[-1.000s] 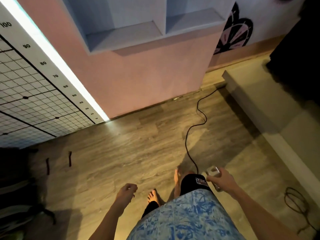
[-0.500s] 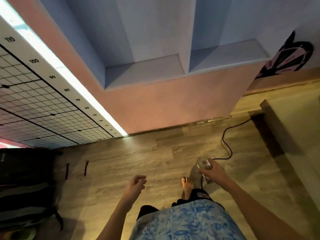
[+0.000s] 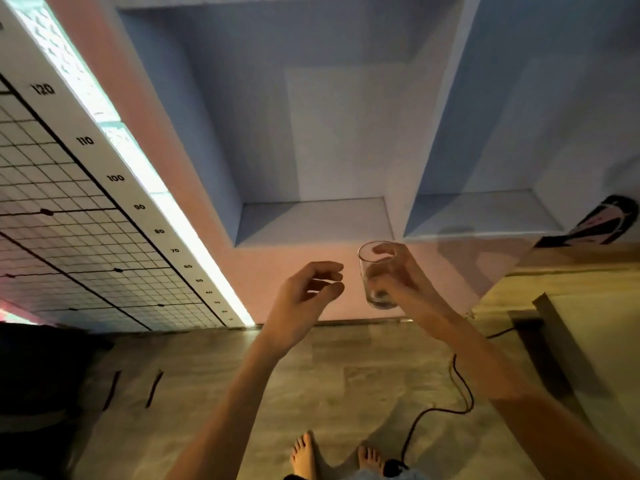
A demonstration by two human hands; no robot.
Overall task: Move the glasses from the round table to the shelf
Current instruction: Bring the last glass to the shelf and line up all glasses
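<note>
A clear drinking glass (image 3: 375, 275) is upright in my right hand (image 3: 403, 282), whose fingers wrap around its far side, just below the front edge of the shelf. The shelf (image 3: 311, 220) is a pale blue recess in a pink wall with two bare compartments side by side. My left hand (image 3: 304, 296) is raised beside the glass, a little to its left, fingers curled and apart, holding nothing. The round table is out of view.
A white grid panel with a height scale (image 3: 114, 178) and a bright light strip leans at the left. A black cable (image 3: 460, 386) trails over the wooden floor near my bare feet (image 3: 304, 455). A low platform (image 3: 588, 323) sits at the right, dark bags (image 3: 41, 375) at the left.
I have stepped up to the wall and the view has tilted up. Both hands rose from hip height to just under the shelf, the right one carrying the glass.
</note>
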